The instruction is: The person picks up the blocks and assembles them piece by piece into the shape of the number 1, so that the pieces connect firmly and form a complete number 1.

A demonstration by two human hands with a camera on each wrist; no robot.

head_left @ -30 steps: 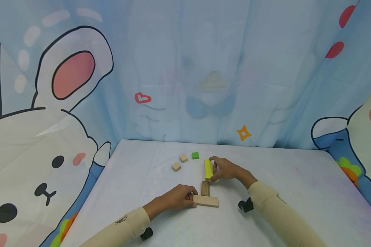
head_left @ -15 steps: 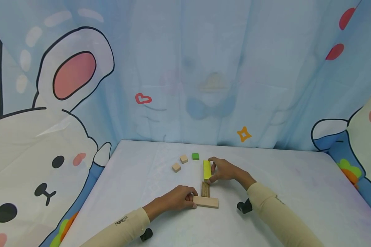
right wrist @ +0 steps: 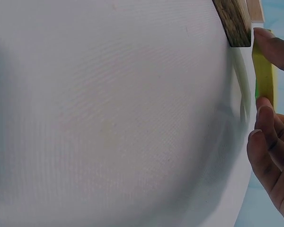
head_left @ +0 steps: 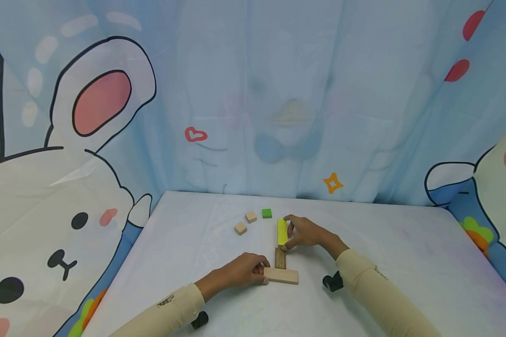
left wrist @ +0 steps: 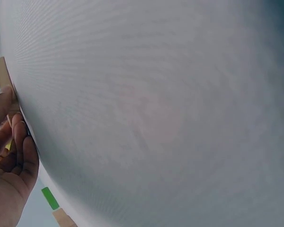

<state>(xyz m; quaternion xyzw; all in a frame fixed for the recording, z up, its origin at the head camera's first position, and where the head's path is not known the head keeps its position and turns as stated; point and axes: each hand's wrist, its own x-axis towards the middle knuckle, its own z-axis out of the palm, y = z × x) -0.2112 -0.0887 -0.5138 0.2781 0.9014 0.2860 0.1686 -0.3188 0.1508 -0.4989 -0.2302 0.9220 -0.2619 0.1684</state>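
Observation:
In the head view, my right hand (head_left: 305, 232) grips a long yellow block (head_left: 282, 232) by its two ends, thumb at the near end. The yellow block lies end to end with a dark brown wooden block (head_left: 280, 258); whether they touch, I cannot tell. Across the near end of the brown block lies a flat pale wooden block (head_left: 281, 275). My left hand (head_left: 243, 270) pinches the left end of that pale block. The right wrist view has the yellow block (right wrist: 263, 71) between thumb and fingers, with the brown block (right wrist: 235, 21) beside it.
Two small pale wooden cubes (head_left: 240, 228) and a green block (head_left: 267, 213) lie farther back on the white-covered table (head_left: 383, 252). Black devices (head_left: 333, 282) sit at both wrists. A blue printed curtain (head_left: 291, 93) hangs behind the table.
My right hand has shifted the yellow block slightly left and nearer, into line with the brown block. The last half second brings almost no movement. The left hand has stayed on the pale block.

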